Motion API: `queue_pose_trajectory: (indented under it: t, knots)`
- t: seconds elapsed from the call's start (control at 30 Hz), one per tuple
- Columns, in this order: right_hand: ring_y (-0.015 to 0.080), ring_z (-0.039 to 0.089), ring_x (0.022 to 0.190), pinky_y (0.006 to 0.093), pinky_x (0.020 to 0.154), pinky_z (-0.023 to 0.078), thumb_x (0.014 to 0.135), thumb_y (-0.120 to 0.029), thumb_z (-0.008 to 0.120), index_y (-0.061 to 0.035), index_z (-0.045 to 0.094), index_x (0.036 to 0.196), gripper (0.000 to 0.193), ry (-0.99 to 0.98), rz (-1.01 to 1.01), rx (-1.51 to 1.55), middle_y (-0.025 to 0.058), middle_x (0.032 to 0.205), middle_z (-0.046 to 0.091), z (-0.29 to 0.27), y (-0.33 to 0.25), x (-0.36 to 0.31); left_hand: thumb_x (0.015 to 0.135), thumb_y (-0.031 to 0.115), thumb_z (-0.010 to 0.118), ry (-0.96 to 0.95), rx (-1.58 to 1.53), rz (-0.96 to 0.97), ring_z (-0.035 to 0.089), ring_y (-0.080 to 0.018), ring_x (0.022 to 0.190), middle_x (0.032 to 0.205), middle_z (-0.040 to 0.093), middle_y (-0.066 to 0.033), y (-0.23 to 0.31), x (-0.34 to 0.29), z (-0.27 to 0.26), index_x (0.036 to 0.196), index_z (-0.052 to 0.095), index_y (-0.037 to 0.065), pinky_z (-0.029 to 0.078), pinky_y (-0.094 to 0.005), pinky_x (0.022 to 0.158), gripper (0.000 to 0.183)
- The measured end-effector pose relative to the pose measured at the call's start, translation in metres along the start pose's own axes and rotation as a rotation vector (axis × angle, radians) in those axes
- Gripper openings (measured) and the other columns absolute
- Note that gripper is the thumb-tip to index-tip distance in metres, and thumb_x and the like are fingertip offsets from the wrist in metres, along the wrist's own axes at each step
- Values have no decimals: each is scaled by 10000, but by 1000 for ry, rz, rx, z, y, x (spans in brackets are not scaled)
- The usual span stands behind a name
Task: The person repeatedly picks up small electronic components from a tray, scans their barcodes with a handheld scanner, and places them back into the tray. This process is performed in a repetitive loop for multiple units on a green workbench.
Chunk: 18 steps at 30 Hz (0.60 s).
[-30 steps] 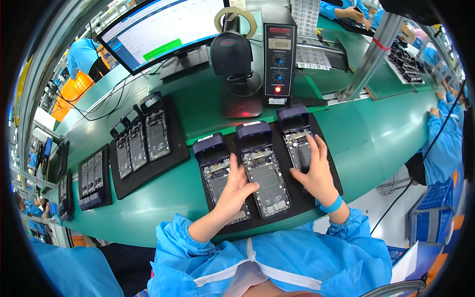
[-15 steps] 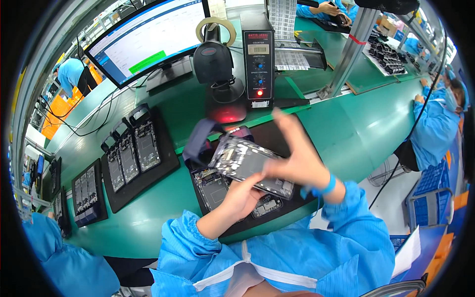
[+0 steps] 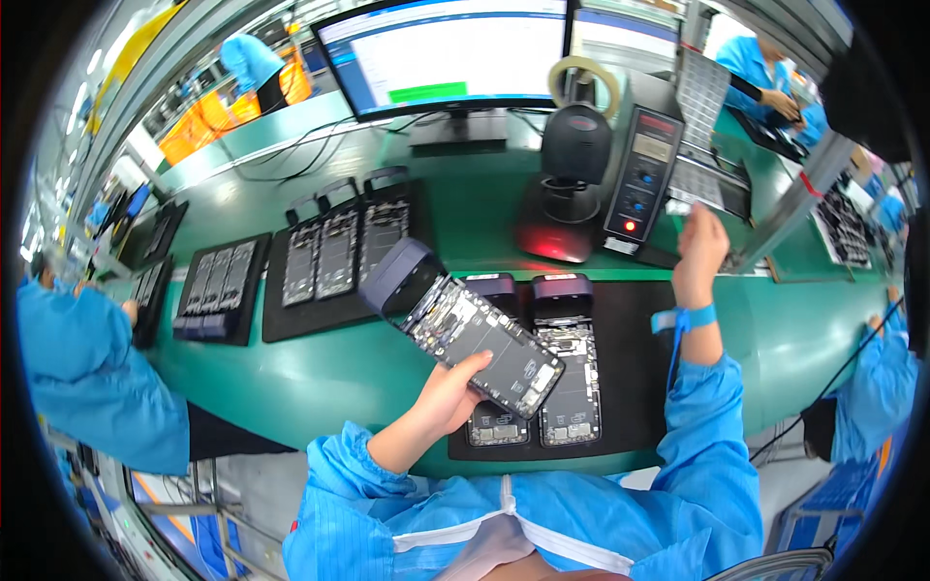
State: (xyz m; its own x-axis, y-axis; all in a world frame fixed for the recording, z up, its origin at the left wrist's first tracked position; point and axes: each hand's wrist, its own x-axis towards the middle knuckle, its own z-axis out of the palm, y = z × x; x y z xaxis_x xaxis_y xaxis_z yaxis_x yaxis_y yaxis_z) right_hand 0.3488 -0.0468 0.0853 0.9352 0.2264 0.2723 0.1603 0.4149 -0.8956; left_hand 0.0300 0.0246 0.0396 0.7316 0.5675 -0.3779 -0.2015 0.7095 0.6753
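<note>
My left hand (image 3: 448, 395) grips an opened smartphone (image 3: 489, 351), tilted above the black mat, its circuit board and battery facing up. A dark blue holder piece (image 3: 397, 279) sticks out from the phone's upper end. Beneath it, partly covered, another opened phone (image 3: 498, 427) lies on the mat. A further opened phone (image 3: 569, 378) rests just right of that. My right hand (image 3: 701, 247) is raised by the label dispenser (image 3: 644, 174), fingers drawn together near the strip of labels (image 3: 699, 102). What is between those fingers, if anything, is hidden. A blue strap (image 3: 686, 318) circles the right wrist.
A barcode scanner (image 3: 573, 160) stands on its base behind the mat (image 3: 630, 387), a tape roll on top. The monitor (image 3: 441, 58) is behind. More opened phones (image 3: 337, 254) lie on mats to the left. Co-workers sit at left (image 3: 92, 358) and right (image 3: 877, 382).
My right hand has left the phone and moved up and right to the label dispenser. The left hand still holds the phone. The whole view has swung to the left.
</note>
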Motion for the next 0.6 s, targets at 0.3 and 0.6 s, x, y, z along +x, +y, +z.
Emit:
queue_pose_trajectory:
  t: [0.3, 0.6]
  knots:
    - [17, 295, 444, 182, 392, 194, 844, -174, 509, -62, 582, 806, 138, -272, 338, 119, -71, 547, 385, 62, 29, -53, 857, 161, 469, -92, -111, 214, 498, -206, 1030, 1084, 536, -93, 42, 58, 56, 1102, 475, 33, 396, -398, 889, 277]
    - [52, 285, 463, 205, 457, 239, 859, -183, 445, -94, 346, 588, 302, -327, 12, 419, -22, 523, 332, 44, -36, -55, 839, 146, 509, -51, -162, 347, 547, -216, 896, 940, 569, -114, 55, 127, 69, 973, 516, 0, 446, -386, 822, 199]
